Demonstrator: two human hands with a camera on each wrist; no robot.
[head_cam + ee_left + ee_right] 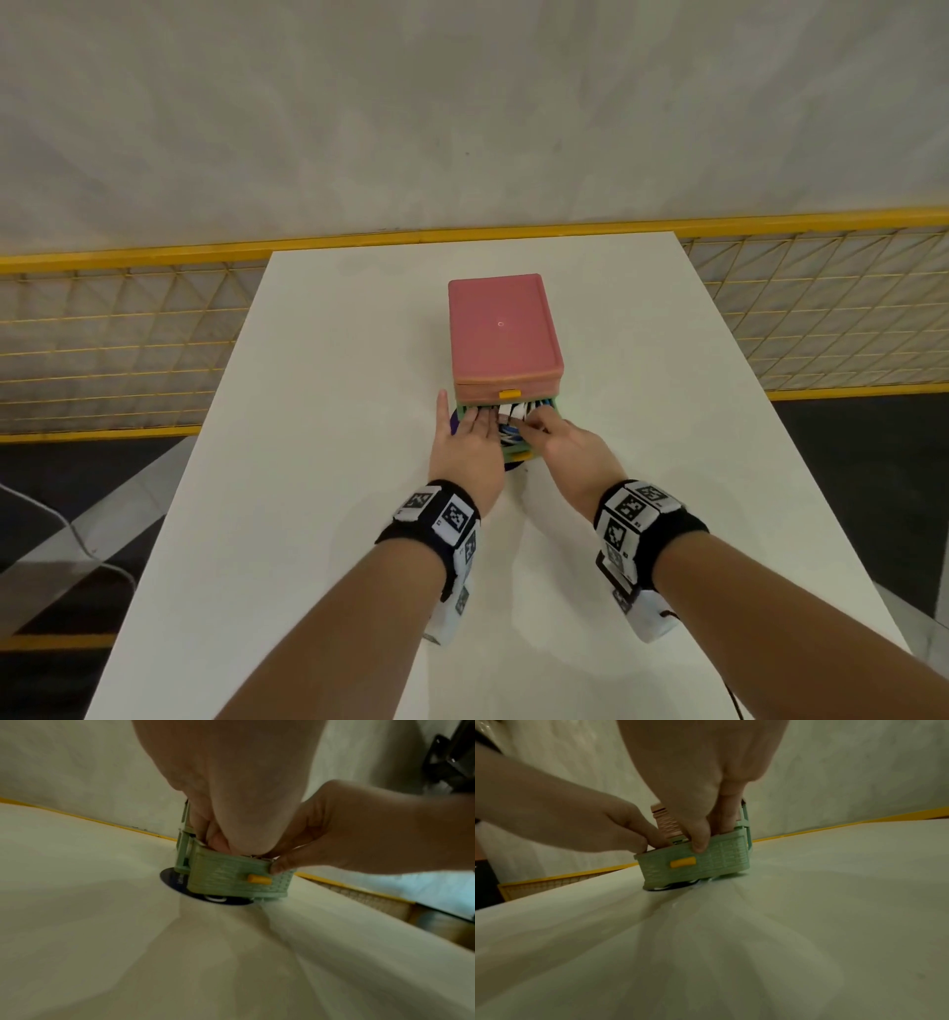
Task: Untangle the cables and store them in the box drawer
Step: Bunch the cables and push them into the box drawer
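Note:
A pink-topped drawer box (503, 324) stands mid-table on a dark disc (454, 424). Its green drawer (517, 451), with a yellow handle (682, 861), is pulled out toward me. White, blue and black cables (508, 434) lie bunched inside it. My left hand (464, 442) reaches in from the left, fingers laid on the cables, thumb spread beside the box. My right hand (565, 442) comes from the right with its fingers curled down into the drawer. Its thumb (700, 843) presses on the drawer's front wall. Most of the cables are hidden under both hands.
The white table (334, 514) is narrow, with edges close on both sides and a far edge just behind the box. A yellow mesh fence (102, 334) runs beyond it against a pale wall. A closed upper drawer with a yellow tab (510, 394) sits above the open one.

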